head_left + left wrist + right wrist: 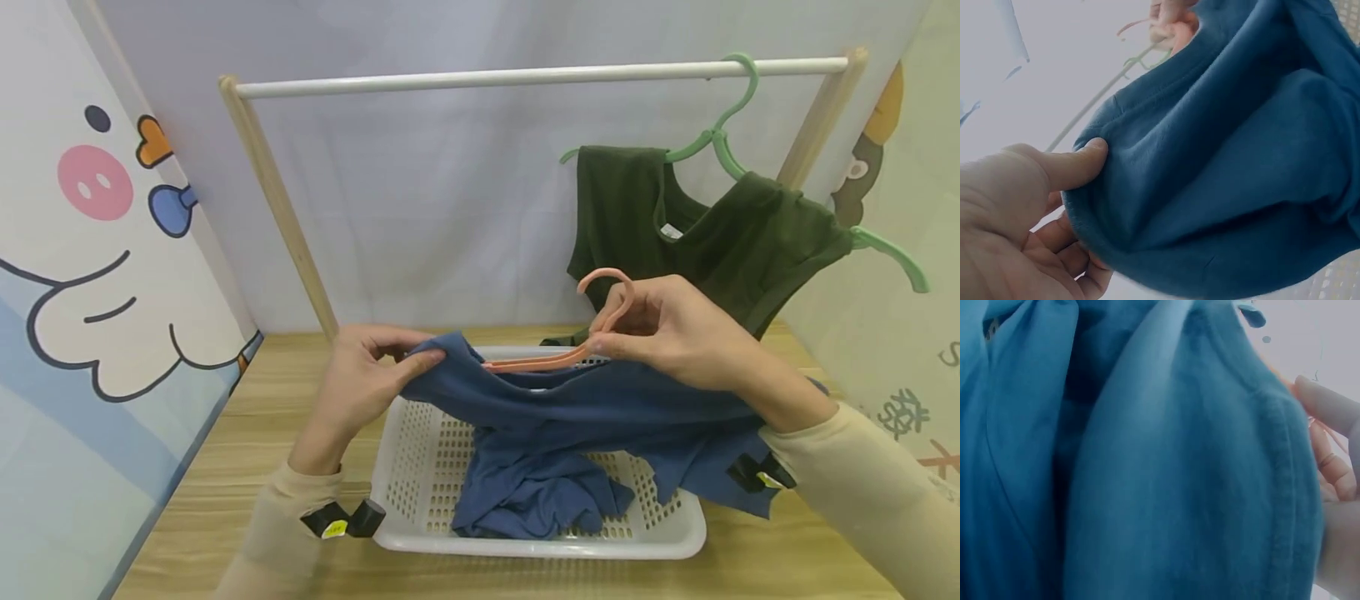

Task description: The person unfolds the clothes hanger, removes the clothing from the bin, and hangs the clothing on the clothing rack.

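A blue sleeveless top (pixel 540 417) hangs between my two hands, its lower part bunched over the basket. My left hand (pixel 367 379) pinches the shoulder edge between thumb and fingers; the left wrist view shows the thumb on the blue cloth (pixel 1210 162). An orange-pink clothes hanger (pixel 551 362) lies in the neck opening, one arm running toward the left shoulder. My right hand (pixel 675 333) grips it just below the hook, which points up. In the right wrist view, blue cloth (pixel 1191 475) fills most of the picture, beside the fingers (pixel 1329 406).
A white perforated basket (pixel 420 467) stands on the wooden table (pixel 262 467) beneath the top. Behind it rises a rack with a white rail (pixel 450 81). On its right side, a dark green sleeveless top (pixel 750 242) hangs on a green hanger (pixel 738 100).
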Demonstrator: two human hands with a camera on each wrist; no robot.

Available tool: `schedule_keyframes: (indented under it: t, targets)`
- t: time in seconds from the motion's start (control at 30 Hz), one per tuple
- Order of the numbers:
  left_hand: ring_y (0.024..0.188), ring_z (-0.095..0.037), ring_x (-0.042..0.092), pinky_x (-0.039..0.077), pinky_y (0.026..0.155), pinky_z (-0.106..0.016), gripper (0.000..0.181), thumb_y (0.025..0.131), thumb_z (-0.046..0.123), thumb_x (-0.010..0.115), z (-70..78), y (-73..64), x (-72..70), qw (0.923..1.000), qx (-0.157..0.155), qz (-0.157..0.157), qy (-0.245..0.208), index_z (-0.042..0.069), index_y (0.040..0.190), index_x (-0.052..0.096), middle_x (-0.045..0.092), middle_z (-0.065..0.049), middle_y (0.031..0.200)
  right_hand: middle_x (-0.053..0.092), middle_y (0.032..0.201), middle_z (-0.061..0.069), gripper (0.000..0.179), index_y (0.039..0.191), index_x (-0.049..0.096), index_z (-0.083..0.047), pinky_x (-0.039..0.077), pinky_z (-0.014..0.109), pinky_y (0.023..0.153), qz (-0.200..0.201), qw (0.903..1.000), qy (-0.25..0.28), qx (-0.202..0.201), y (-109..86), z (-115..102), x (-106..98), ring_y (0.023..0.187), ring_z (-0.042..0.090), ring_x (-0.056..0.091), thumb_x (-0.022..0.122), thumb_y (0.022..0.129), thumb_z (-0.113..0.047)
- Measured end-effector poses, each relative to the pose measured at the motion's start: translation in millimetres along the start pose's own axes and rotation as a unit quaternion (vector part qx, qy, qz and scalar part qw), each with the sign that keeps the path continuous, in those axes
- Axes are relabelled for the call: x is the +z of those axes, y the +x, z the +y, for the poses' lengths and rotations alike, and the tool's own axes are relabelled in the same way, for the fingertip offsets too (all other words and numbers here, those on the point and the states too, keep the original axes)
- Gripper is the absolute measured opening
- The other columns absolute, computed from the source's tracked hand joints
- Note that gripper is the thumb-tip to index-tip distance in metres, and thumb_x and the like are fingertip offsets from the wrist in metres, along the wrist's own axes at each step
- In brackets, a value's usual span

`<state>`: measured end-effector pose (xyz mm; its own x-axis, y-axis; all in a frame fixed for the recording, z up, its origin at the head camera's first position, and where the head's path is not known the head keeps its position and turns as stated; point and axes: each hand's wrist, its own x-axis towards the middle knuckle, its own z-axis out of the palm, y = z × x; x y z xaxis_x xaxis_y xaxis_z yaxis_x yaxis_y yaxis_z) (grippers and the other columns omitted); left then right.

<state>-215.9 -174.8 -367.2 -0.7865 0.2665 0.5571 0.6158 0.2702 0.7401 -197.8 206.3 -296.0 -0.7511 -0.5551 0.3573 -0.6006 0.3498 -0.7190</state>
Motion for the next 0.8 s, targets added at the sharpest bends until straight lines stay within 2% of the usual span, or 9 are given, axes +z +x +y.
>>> schedule_keyframes:
  t: [0.13,0.23,0.4,0.63,0.73,0.8]
  targets:
    - [0.075,-0.016,0.069,0.053,0.069,-0.024,0.011,0.092,0.003,0.091,0.3,2.1,9.0,0.9999,0.006,-0.006,0.009,0.01,0.101,0.091,0.085,-0.003,0.097,0.083,0.102,0.005,0.01,0.096,0.079,-0.008,0.065,0.027,0.083,0.001,0.9999,-0.002,0.011,3.3,-0.5,8.3,0.091,0.021,0.081,0.084,0.098,0.0]
    - [0.073,-0.015,0.069,0.053,0.068,-0.024,0.012,0.091,0.002,0.092,1.2,2.7,12.7,0.9999,0.007,-0.005,0.01,0.01,0.099,0.091,0.085,-0.002,0.096,0.082,0.1,0.005,0.01,0.096,0.08,-0.009,0.064,0.027,0.079,-0.004,0.9996,-0.004,0.027,6.2,-0.2,15.1,0.09,0.019,0.08,0.085,0.098,0.0]
    - [0.073,-0.015,0.067,0.051,0.066,-0.025,0.012,0.091,0.003,0.092,5.2,2.6,14.5,0.9999,0.008,-0.009,0.007,0.011,0.1,0.091,0.085,-0.002,0.096,0.081,0.097,0.001,0.01,0.095,0.08,-0.012,0.06,0.026,0.072,-0.015,0.9989,-0.028,0.033,13.1,-0.8,28.4,0.084,0.018,0.078,0.087,0.098,-0.005]
    - [0.074,-0.016,0.067,0.05,0.068,-0.024,0.014,0.09,0.004,0.094,11.6,0.8,16.7,0.9998,0.009,-0.013,0.009,0.013,0.101,0.092,0.085,0.001,0.097,0.081,0.099,0.001,0.011,0.096,0.08,-0.012,0.062,0.028,0.075,-0.009,0.9988,-0.033,0.035,20.4,-5.6,38.4,0.087,0.019,0.079,0.087,0.098,-0.004]
    - [0.081,-0.015,0.074,0.054,0.073,-0.026,0.017,0.088,0.005,0.095,13.4,0.8,15.8,0.9994,0.021,-0.012,0.023,0.013,0.103,0.092,0.086,0.002,0.1,0.082,0.101,0.002,0.008,0.098,0.081,-0.01,0.064,0.029,0.078,0.001,0.9994,-0.024,0.027,20.1,-7.8,35.7,0.089,0.02,0.08,0.086,0.098,-0.003]
    - [0.091,-0.015,0.079,0.058,0.08,-0.031,0.023,0.088,0.007,0.097,12.7,0.7,12.9,0.9987,0.032,-0.014,0.036,0.013,0.109,0.091,0.086,0.002,0.105,0.082,0.101,0.004,0.007,0.1,0.081,-0.008,0.064,0.03,0.077,0.013,0.9997,-0.009,0.019,19.0,-8.8,31.5,0.089,0.023,0.081,0.084,0.099,-0.002]
